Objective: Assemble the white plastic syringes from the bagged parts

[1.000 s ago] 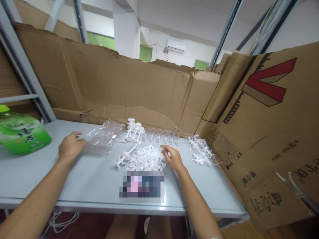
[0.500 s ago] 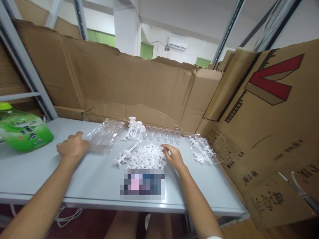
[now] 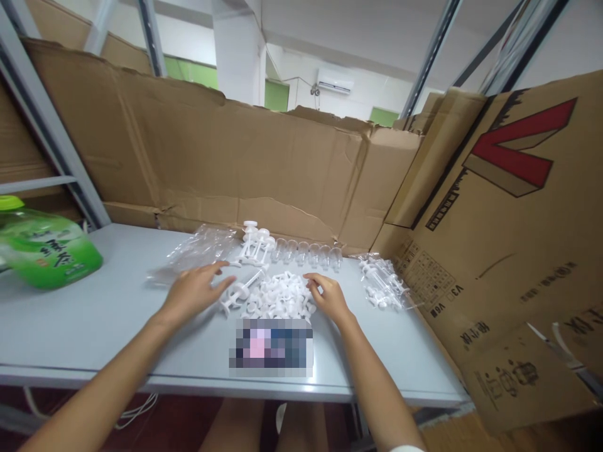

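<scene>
My left hand (image 3: 198, 290) is over the table with thumb and fingers apart, just left of some white plunger-like parts (image 3: 238, 294) lying beside the pile. Nothing shows between its fingers. At the right edge of the pile of small white pieces (image 3: 280, 295), my right hand (image 3: 327, 296) has its thumb and fingertips close together; what they hold, if anything, is too small to tell. Behind the pile stand white plungers (image 3: 258, 245) and a row of clear cups (image 3: 308, 254). A clear plastic bag (image 3: 202, 246) lies behind my left hand.
A green bottle (image 3: 51, 251) stands at the far left. A bag of white parts (image 3: 382, 281) lies to the right. A blurred-out flat object (image 3: 271, 348) sits in front of the pile. Cardboard walls (image 3: 254, 150) border the grey table (image 3: 198, 351).
My left hand has moved right, from the clear bag's left side to the white plunger-like parts, and its fingers have spread. My right hand has stayed at the pile.
</scene>
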`<state>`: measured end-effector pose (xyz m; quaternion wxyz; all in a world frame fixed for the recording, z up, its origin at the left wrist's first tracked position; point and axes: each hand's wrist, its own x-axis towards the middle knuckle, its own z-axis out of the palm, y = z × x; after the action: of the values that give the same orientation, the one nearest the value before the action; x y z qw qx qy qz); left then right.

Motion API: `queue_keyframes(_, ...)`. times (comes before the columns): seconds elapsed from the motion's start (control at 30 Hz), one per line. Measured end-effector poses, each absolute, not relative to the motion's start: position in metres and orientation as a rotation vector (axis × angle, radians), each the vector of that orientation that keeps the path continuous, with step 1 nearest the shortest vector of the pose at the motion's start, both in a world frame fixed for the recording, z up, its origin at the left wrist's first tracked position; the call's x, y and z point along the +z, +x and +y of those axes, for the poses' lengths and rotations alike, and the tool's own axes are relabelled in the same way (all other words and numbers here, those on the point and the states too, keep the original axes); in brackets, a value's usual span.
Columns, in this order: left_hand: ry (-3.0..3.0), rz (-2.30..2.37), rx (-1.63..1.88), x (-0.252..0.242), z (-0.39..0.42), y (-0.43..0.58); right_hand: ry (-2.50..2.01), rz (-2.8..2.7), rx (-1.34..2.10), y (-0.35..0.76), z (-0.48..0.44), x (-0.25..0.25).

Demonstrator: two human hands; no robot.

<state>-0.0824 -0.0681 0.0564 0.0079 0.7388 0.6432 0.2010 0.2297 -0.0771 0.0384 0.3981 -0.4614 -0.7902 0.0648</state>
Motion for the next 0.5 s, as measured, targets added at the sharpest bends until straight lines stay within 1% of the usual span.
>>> queue_keyframes(0.1,2.237,1.926,0.546,0.044,-0.073,-0.063,-1.187,-1.998,0.177,0.23,-0.077,0.039)
queue_keyframes(0.2,2.181,1.897,0.543,0.034,-0.074,-0.056,-1.193,-2.003,0.183,0.229,-0.078,0.039)
queue_keyframes(0.37,2.231,1.877,0.613,0.035,-0.071,-0.052,-1.18,-2.011,0.168,0.229,-0.078,0.038)
queue_keyframes(0.5,2.336,1.913,0.77,0.045,-0.069,-0.052,-1.205,-1.987,0.144,0.23,-0.076,0.036)
